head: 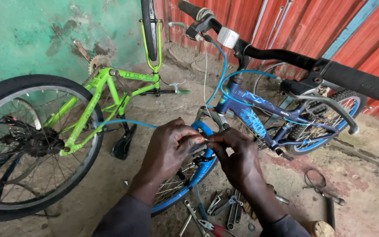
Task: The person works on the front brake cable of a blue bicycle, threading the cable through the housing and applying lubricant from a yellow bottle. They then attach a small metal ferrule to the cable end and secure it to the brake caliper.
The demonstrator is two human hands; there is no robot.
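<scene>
Your left hand (167, 149) and right hand (235, 156) meet at centre, fingertips pinched together on the thin blue brake cable (126, 122), which trails off toward ten o'clock. Directly behind sits the blue bicycle's front wheel (198, 175). The upturned lime-green bicycle (97, 96) lies at nine o'clock, loose metal spanners (224, 206) at six.

My left hand (166, 148) and right hand (237, 154) meet at centre, fingertips pinched together and touching, knuckles up. Both forearms rise from below in dark sleeves, wrists bent slightly inward.
</scene>
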